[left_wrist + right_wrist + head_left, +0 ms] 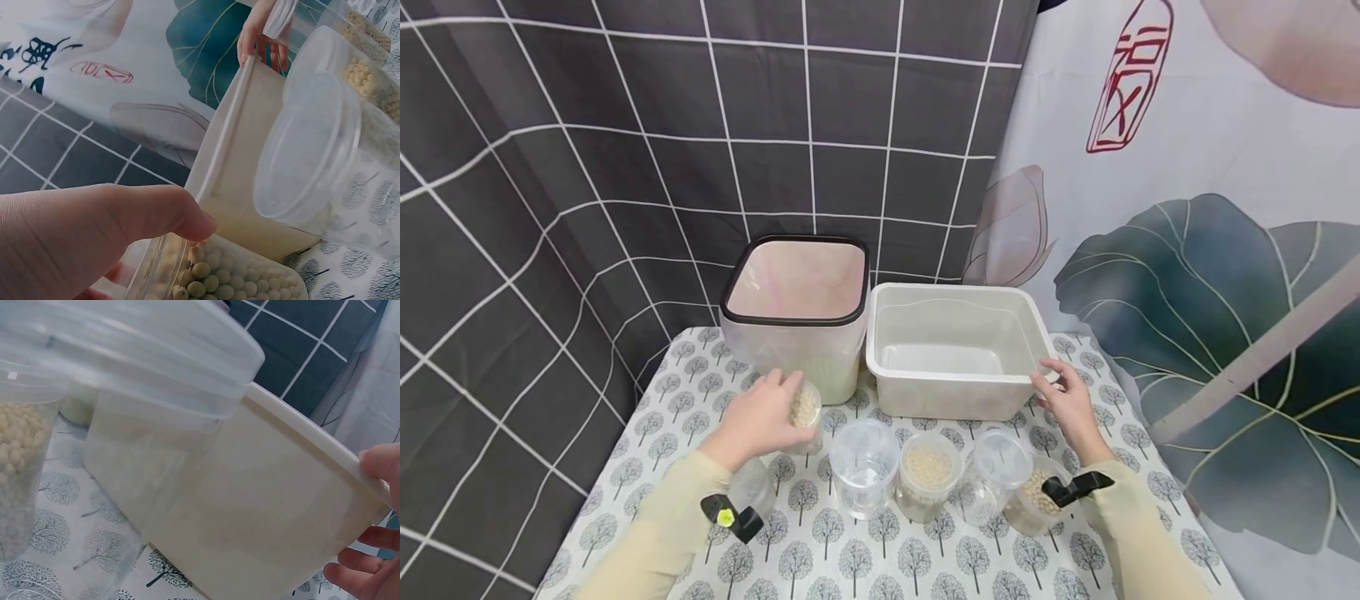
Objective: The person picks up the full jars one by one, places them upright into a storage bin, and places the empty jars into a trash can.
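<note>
- Nearest, on the tree-print tablecloth point(880, 558), stood a row of clear plastic cups; an empty cup point(864, 467) stood left of centre, a bean-filled cup point(928, 473) just right of it, then a tilted empty cup point(996, 471); a cup of beans point(1036, 492) at the right end sat partly hidden behind the right wrist's black strap.
- A little farther, on the left, the left hand point(760, 417) had its fingers curled round the top of a cup of pale beans point(805, 410); the left wrist view showed the thumb over its rim and the beans packed inside.
- On the right, the right hand point(1067, 400) gripped the near right rim of the white tub point(955, 392), thumb on top and fingers curled under the edge; the tub's inside looked empty.
- Farther left, touching or just beside the tub, stood a tall clear bin with a dark rim point(797, 321).
- Farthest, a dark grid-patterned curtain point(625, 150) hung behind on the left; a leaf-print curtain point(1187, 250) hung on the right.
</note>
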### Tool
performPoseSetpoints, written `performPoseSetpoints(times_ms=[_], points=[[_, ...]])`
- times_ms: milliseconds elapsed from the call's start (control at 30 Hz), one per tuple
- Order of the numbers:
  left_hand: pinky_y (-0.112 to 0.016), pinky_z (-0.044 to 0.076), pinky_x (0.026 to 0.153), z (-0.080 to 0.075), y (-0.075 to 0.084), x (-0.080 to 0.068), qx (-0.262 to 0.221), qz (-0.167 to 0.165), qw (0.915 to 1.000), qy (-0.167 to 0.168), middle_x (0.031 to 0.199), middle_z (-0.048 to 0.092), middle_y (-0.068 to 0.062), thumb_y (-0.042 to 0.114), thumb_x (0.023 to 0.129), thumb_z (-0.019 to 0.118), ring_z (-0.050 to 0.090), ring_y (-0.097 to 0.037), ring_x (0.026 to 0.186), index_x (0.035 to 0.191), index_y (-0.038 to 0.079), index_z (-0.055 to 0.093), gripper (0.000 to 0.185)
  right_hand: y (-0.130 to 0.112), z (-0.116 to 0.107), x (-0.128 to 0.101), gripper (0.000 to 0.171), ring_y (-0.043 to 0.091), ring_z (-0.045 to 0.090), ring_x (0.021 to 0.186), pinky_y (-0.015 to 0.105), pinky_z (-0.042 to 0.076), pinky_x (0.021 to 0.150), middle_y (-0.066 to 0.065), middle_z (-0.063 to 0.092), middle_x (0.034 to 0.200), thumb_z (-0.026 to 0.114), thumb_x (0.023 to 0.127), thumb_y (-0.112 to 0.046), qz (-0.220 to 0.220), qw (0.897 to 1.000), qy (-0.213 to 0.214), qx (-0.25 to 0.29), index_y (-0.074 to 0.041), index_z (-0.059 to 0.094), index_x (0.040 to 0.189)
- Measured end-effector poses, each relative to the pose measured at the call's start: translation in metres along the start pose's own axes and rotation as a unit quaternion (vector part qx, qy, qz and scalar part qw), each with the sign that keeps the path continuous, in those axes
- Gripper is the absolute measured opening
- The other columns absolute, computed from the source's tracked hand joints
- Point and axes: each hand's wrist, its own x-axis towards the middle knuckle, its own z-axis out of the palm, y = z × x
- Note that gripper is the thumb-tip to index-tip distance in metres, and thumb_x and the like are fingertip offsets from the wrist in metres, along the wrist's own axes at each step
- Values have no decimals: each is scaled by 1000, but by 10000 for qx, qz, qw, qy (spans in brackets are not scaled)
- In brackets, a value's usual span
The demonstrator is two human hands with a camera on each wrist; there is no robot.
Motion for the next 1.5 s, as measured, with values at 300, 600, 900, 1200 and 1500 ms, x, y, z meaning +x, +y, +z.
performPoseSetpoints(times_ms=[300, 600, 900, 1200, 1500], points=[[-44, 51, 64, -11, 13, 9, 210, 85, 9996, 182, 103, 53, -15, 57, 68, 63, 54, -27, 89, 134, 2, 44, 87, 42, 0, 22, 51, 17, 55, 95, 28, 55, 71, 3, 47, 116, 62, 86, -45, -225, 9996, 176, -44, -29, 47, 132], [-41, 51, 61, -20, 30, 26, 351, 155, 9988, 307, 108, 50, -16, 59, 71, 58, 52, -28, 95, 138, 3, 39, 89, 66, 1, 36, 53, 21, 55, 93, 28, 56, 69, 1, 47, 111, 61, 83, -54, -386, 9977, 433, -341, -35, 48, 130], [-40, 51, 60, -31, 56, 42, 259, 552, 9971, 462, 104, 48, -14, 57, 72, 57, 51, -25, 93, 140, 8, 38, 86, 3, 1, -1, 48, 12, 54, 87, 29, 55, 72, 0, 46, 108, 64, 86, -40, -222, 9994, 26, 258, -25, 50, 129], [-37, 51, 62, -29, 74, 57, 403, 809, 9955, 282, 111, 48, -13, 58, 73, 55, 48, -22, 95, 135, 8, 42, 81, -10, 5, -5, 49, 19, 52, 87, 39, 55, 75, 8, 46, 107, 64, 88, -35, -129, 9996, 44, 266, -18, 49, 131], [-36, 50, 63, -31, 92, 81, 231, 961, 9945, 355, 107, 47, -10, 57, 72, 56, 47, -21, 93, 132, 12, 44, 75, 40, 3, 20, 51, 15, 51, 88, 28, 55, 71, 2, 46, 108, 60, 88, -45, -319, 9992, 176, -154, -29, 46, 134]])
